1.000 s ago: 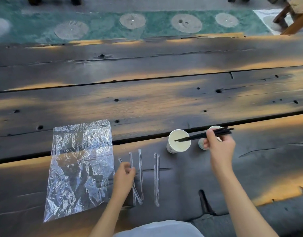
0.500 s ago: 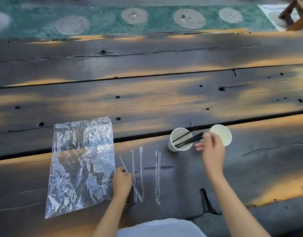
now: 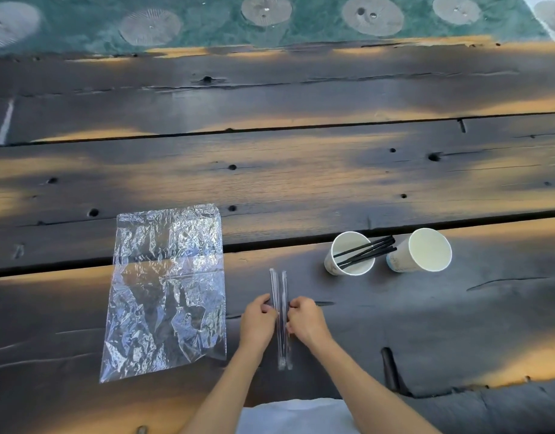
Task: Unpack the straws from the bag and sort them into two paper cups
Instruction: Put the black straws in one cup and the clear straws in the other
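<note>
Nearest you, your pale garment (image 3: 296,416) fills the bottom edge, with both bare forearms reaching forward over the dark, weathered wooden plank bench (image 3: 457,324). Your left hand (image 3: 258,321) and right hand (image 3: 306,321) sit close together, fingers curled inward, pressing from either side against a small bundle of clear-wrapped straws (image 3: 281,321) that lies flat on the bench, running straight away from you; the fingertips touch the wrappers, but whether either hand actually grips a straw you cannot tell from this view. The bundle's near ends extend back between your wrists, its far ends past your knuckles. To the left of your hands, the crinkled transparent plastic bag (image 3: 166,292) lies flat and spread out, straddling a gap between planks. Further out and to the right, two white paper cups stand upright, just beside each other. The left cup (image 3: 351,253) holds several unwrapped black straws (image 3: 368,250), leaning right so their upper ends reach the right cup (image 3: 421,250), whose visible interior shows only its pale wall. Beyond the bench edge, a green floor with round grey discs (image 3: 372,14).
</note>
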Tool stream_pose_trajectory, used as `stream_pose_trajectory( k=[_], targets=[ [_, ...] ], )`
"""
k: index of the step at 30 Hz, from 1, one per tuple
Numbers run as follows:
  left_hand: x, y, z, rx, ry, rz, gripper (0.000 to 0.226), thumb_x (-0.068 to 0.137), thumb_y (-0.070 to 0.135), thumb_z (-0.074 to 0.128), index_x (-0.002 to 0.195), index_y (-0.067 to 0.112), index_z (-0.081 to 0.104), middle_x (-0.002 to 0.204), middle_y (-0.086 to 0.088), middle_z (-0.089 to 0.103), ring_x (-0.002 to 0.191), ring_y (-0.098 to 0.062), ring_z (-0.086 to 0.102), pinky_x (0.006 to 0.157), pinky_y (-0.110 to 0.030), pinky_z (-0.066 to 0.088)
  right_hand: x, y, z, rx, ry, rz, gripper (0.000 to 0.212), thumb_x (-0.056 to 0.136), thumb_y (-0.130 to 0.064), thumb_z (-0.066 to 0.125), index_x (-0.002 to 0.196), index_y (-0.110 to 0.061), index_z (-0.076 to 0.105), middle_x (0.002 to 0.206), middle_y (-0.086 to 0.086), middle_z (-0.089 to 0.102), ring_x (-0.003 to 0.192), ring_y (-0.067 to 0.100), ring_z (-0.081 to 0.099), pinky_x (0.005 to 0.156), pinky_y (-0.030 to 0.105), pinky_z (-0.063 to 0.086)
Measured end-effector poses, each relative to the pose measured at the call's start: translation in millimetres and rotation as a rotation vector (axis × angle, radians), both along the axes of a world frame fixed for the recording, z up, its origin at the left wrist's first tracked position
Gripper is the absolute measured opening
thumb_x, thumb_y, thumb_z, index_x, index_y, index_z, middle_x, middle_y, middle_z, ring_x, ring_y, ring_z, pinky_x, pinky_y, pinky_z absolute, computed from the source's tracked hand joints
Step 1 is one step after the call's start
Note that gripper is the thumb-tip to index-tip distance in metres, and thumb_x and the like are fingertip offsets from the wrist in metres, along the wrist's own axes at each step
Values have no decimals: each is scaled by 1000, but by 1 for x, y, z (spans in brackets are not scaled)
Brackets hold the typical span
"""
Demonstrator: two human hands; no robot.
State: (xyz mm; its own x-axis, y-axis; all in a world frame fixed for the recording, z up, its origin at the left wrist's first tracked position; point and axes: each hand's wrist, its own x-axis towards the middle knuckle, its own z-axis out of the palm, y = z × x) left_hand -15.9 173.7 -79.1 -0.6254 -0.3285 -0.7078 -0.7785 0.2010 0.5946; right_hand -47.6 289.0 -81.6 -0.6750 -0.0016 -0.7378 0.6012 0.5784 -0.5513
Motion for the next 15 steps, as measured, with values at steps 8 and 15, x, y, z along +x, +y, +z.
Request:
stream_pose_trajectory(
  k=[8,15],
  targets=[
    [2,16,5,98,95,79,21,92,4,55,90,17,72,86,-7,75,82,-24,70,79,-41,57,-3,-10,5,-35,-17,-11,19,90,-12,51,81,-1,64,75,18,72,62,24,65,61,35,58],
    [6,11,5,65,14,118,18,84,16,71,97,17,57,69,-6,62,64,-20,61,71,-42,56,1,-5,13,-239,-105,-120,17,96,-5,51,80,-8,51,59,6,54,49,11,51,47,22,44]
  ],
)
